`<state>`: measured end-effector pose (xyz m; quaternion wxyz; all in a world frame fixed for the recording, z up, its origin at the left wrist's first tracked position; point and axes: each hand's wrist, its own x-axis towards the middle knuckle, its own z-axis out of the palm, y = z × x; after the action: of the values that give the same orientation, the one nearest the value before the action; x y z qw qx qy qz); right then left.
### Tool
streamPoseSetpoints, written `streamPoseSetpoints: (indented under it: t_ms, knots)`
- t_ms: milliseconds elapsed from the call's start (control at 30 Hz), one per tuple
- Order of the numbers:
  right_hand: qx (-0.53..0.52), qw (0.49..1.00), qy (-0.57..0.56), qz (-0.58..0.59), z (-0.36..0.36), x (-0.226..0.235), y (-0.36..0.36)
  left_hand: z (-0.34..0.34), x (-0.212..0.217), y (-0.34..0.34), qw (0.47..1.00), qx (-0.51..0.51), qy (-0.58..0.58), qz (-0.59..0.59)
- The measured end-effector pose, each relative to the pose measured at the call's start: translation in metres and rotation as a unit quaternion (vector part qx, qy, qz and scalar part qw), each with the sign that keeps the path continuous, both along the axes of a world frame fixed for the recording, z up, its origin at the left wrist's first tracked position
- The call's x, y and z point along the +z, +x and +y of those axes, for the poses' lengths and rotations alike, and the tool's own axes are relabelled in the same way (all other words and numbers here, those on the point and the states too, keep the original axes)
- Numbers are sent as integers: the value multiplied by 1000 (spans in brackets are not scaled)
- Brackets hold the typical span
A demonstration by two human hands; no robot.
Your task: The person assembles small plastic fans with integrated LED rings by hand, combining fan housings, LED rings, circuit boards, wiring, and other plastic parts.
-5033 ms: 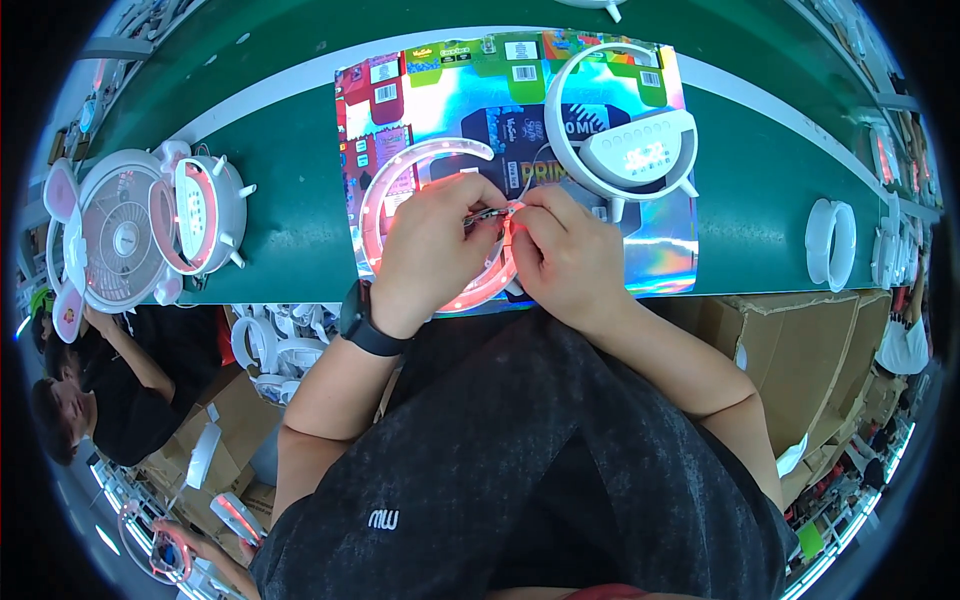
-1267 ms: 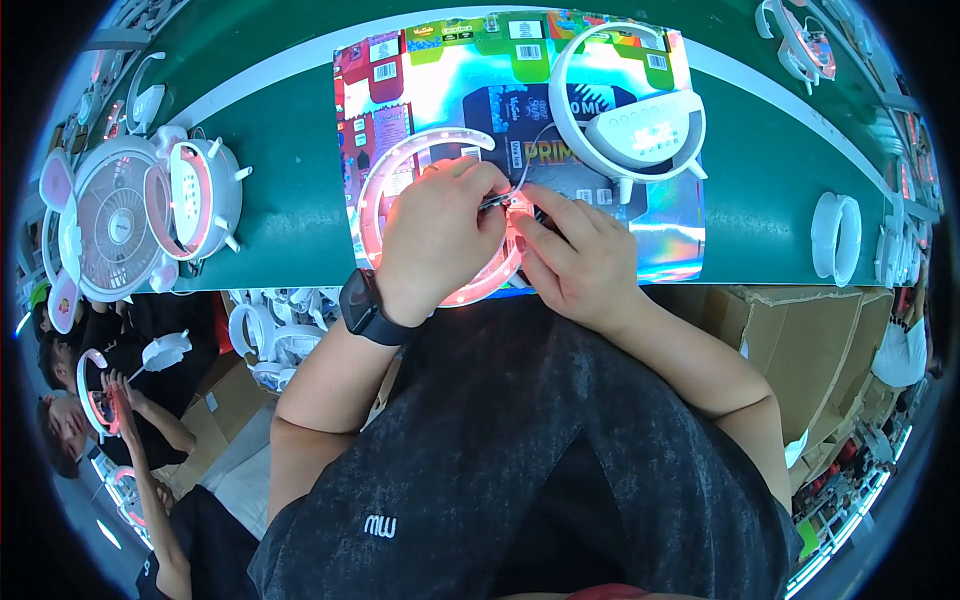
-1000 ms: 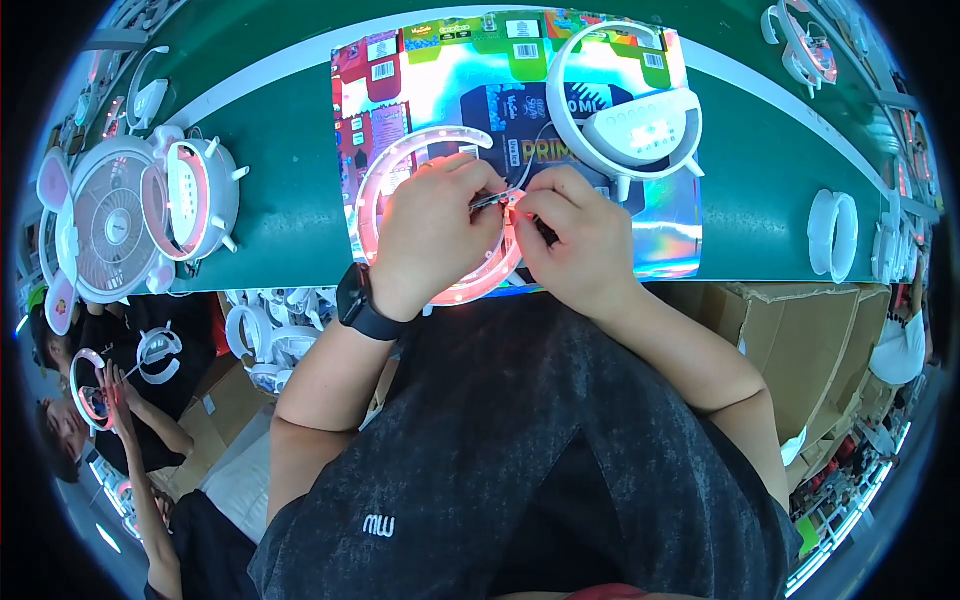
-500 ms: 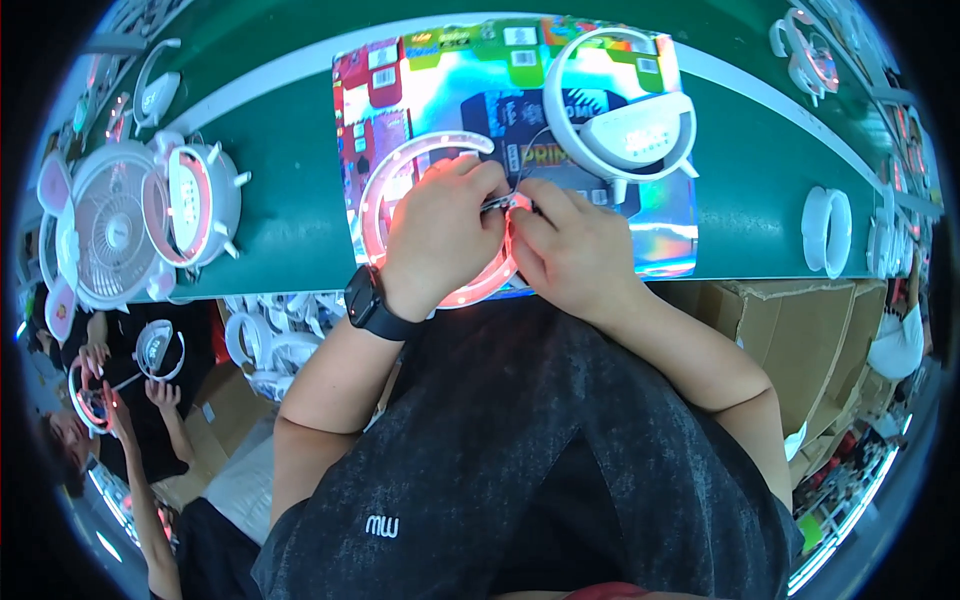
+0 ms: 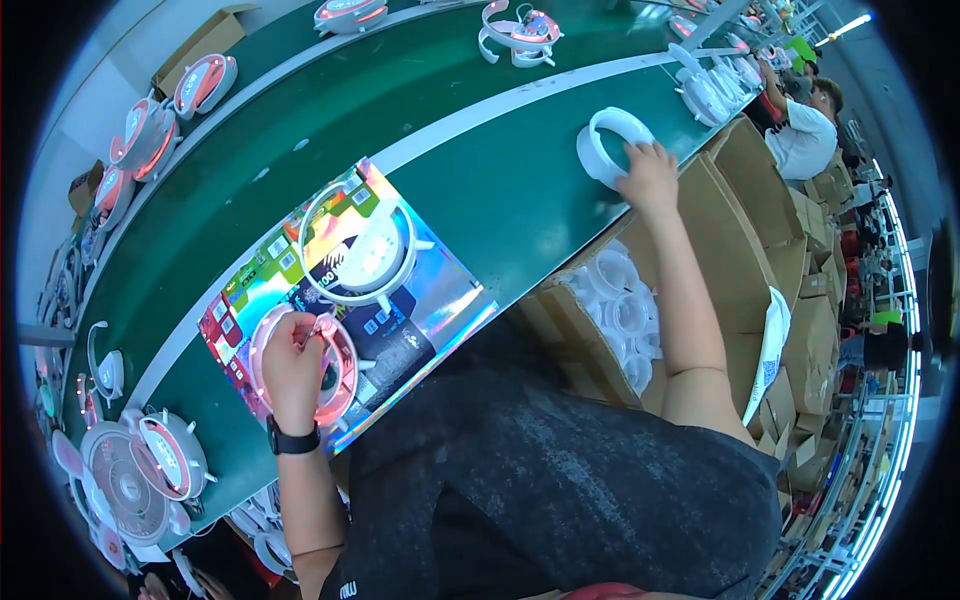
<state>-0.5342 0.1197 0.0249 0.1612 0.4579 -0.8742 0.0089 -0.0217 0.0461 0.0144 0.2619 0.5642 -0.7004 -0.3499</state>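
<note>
My left hand, with a dark watch on the wrist, is over a pink-glowing ring-shaped lamp part. Its fingertips are pinched together above the ring's middle; what lies between them is too small to make out. The lamp part rests on a shiny printed cardboard sheet. Beside it on the same sheet sits a white unlit lamp part with a large hoop and short legs. Far to the right, my right hand has its fingers curled over the near rim of a wide white plastic ring on the green table.
Below the table's right edge stands an open cardboard box holding several white cup-shaped parts. A white round fan and another lamp part are at the left. Glowing lamp parts line the far side. A person sits at far right.
My view has turned to the right. My right hand has left the glowing lamp part and reached over to the white ring. My left hand stays at the lamp part.
</note>
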Motion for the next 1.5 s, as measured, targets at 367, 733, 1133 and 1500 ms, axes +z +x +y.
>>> streamPoseSetpoints:
  t_ms: [367,733,1133,1500]
  knots:
    - [214,568,-344,-717,29,41,49,-22,64,-90,951,-161,-231,126]
    - [324,546,-207,-745,57,65,93,-25,94,-194,900,-394,68,170]
    - [223,653,-173,-703,69,71,111,-17,76,-181,894,-290,182,290]
    - [260,633,-151,-713,46,81,135,-13,73,-146,883,-170,25,436]
